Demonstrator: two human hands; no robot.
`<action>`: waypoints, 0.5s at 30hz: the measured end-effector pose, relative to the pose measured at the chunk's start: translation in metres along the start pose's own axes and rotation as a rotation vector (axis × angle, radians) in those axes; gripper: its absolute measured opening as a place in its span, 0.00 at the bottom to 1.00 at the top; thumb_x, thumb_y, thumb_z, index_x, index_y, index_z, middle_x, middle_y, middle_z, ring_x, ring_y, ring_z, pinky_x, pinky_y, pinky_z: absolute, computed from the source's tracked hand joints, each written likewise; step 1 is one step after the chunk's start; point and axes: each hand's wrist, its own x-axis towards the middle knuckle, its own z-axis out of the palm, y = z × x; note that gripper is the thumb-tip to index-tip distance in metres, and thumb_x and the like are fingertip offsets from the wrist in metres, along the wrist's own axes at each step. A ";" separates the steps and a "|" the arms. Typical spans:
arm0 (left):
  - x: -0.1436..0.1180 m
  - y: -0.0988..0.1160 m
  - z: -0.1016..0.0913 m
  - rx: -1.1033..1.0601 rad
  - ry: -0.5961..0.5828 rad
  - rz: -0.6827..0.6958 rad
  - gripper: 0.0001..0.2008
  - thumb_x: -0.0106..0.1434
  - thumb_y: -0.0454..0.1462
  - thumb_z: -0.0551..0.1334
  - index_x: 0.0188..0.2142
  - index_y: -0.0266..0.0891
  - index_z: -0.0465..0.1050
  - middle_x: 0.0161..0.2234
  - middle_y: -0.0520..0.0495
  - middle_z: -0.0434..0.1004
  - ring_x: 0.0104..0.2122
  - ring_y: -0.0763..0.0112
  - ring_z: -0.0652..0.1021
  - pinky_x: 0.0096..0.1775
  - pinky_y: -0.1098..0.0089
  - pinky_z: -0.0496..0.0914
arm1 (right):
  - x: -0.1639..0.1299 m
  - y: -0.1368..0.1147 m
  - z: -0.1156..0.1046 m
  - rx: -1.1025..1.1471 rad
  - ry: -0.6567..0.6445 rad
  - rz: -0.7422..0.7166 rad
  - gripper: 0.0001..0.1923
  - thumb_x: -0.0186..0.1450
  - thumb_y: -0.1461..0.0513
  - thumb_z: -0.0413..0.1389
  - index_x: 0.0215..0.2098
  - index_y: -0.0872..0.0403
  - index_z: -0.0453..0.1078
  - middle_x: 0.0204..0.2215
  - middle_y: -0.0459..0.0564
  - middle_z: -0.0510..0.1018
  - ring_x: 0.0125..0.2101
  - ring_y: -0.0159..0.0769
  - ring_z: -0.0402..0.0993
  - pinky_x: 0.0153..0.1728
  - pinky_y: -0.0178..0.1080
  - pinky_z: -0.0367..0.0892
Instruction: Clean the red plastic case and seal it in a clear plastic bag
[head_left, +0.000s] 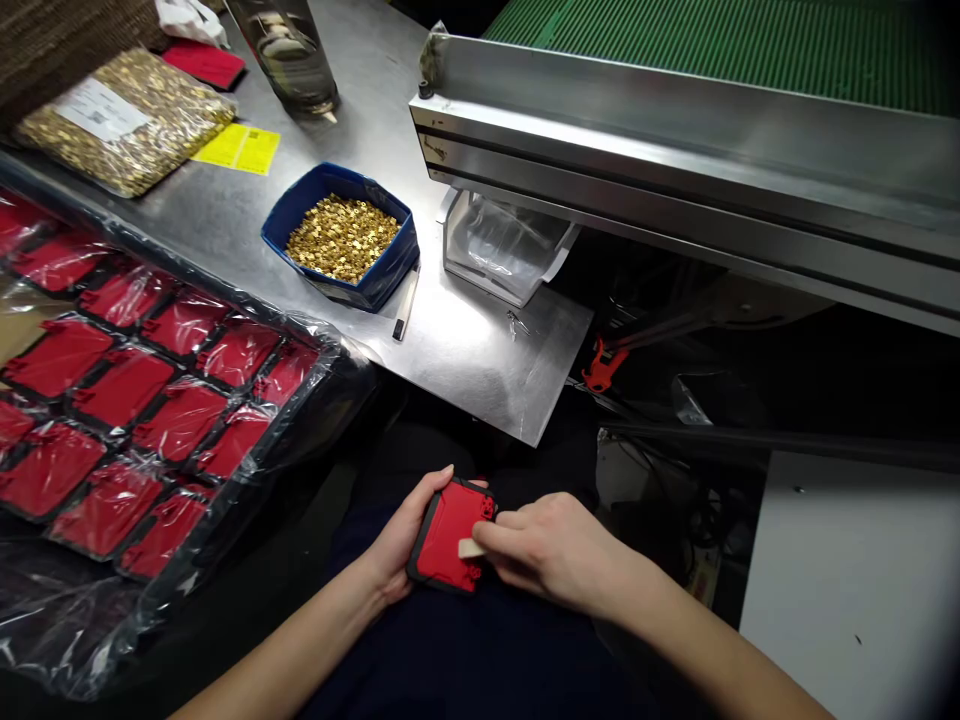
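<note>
Above my lap, my left hand (401, 545) grips a red plastic case with a black rim (448, 525) by its left side, thumb along the upper edge. My right hand (544, 550) is closed on a small pale flat stick (470, 548), whose end lies over the red face near the case's right edge. Small red hinge-like parts (486, 508) show on that right edge. The fingers of my right hand hide the rest of the stick.
A blue bin of small gold-coloured metal parts (341, 240) stands on the metal table (480, 370), beside a clear plastic bin (499, 250). At left is a plastic-lined tray (330, 370) of red cases (124, 385). A green conveyor (712, 50) with a metal side rail (637, 150) runs across the upper right.
</note>
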 end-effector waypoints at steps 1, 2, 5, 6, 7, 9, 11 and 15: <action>0.000 0.000 0.000 -0.002 0.003 0.000 0.26 0.67 0.51 0.64 0.52 0.32 0.79 0.42 0.33 0.87 0.35 0.57 0.86 0.37 0.64 0.81 | 0.000 0.000 0.001 0.007 0.001 0.000 0.09 0.78 0.57 0.47 0.46 0.49 0.68 0.33 0.42 0.81 0.29 0.30 0.74 0.26 0.39 0.50; 0.000 0.000 0.000 -0.005 0.005 0.004 0.26 0.67 0.51 0.64 0.52 0.32 0.79 0.43 0.33 0.87 0.36 0.56 0.86 0.38 0.63 0.81 | 0.000 0.000 0.002 0.011 0.006 0.008 0.09 0.78 0.56 0.47 0.46 0.49 0.68 0.33 0.42 0.81 0.29 0.30 0.75 0.27 0.39 0.50; -0.001 0.000 0.001 -0.010 0.028 0.029 0.25 0.68 0.51 0.63 0.53 0.31 0.79 0.38 0.36 0.87 0.30 0.60 0.85 0.33 0.66 0.79 | -0.001 -0.001 0.003 -0.004 0.016 0.104 0.11 0.78 0.55 0.47 0.44 0.49 0.69 0.33 0.43 0.81 0.30 0.32 0.75 0.27 0.39 0.50; -0.002 0.001 0.001 -0.013 0.034 0.037 0.26 0.68 0.50 0.63 0.53 0.30 0.79 0.36 0.36 0.87 0.27 0.62 0.84 0.31 0.67 0.79 | -0.003 -0.002 0.002 -0.009 0.013 0.139 0.11 0.78 0.56 0.47 0.44 0.49 0.69 0.33 0.43 0.81 0.29 0.32 0.75 0.27 0.39 0.50; -0.003 0.001 0.001 -0.018 0.036 0.042 0.26 0.68 0.50 0.62 0.52 0.29 0.79 0.35 0.36 0.87 0.26 0.63 0.83 0.30 0.68 0.78 | -0.005 -0.003 0.001 -0.010 0.006 0.169 0.10 0.78 0.57 0.47 0.44 0.50 0.69 0.33 0.43 0.81 0.29 0.32 0.75 0.28 0.39 0.50; -0.003 0.004 0.000 -0.039 0.023 0.049 0.27 0.69 0.50 0.62 0.53 0.27 0.79 0.39 0.33 0.87 0.29 0.61 0.85 0.33 0.67 0.79 | -0.010 -0.005 -0.003 0.017 -0.006 0.210 0.07 0.76 0.59 0.49 0.45 0.50 0.69 0.33 0.44 0.81 0.29 0.33 0.76 0.28 0.38 0.51; 0.000 0.007 -0.001 -0.076 0.001 0.060 0.27 0.70 0.50 0.61 0.52 0.26 0.78 0.43 0.31 0.87 0.34 0.58 0.86 0.37 0.65 0.80 | -0.010 -0.002 -0.008 0.098 0.003 0.234 0.06 0.75 0.59 0.50 0.45 0.49 0.69 0.34 0.43 0.82 0.29 0.33 0.77 0.29 0.36 0.53; 0.008 0.015 -0.001 -0.130 -0.021 0.138 0.26 0.71 0.50 0.59 0.50 0.25 0.79 0.40 0.31 0.87 0.35 0.55 0.86 0.40 0.60 0.81 | 0.022 0.030 -0.012 0.283 0.231 0.402 0.10 0.76 0.54 0.49 0.50 0.47 0.69 0.37 0.43 0.82 0.34 0.34 0.79 0.34 0.33 0.62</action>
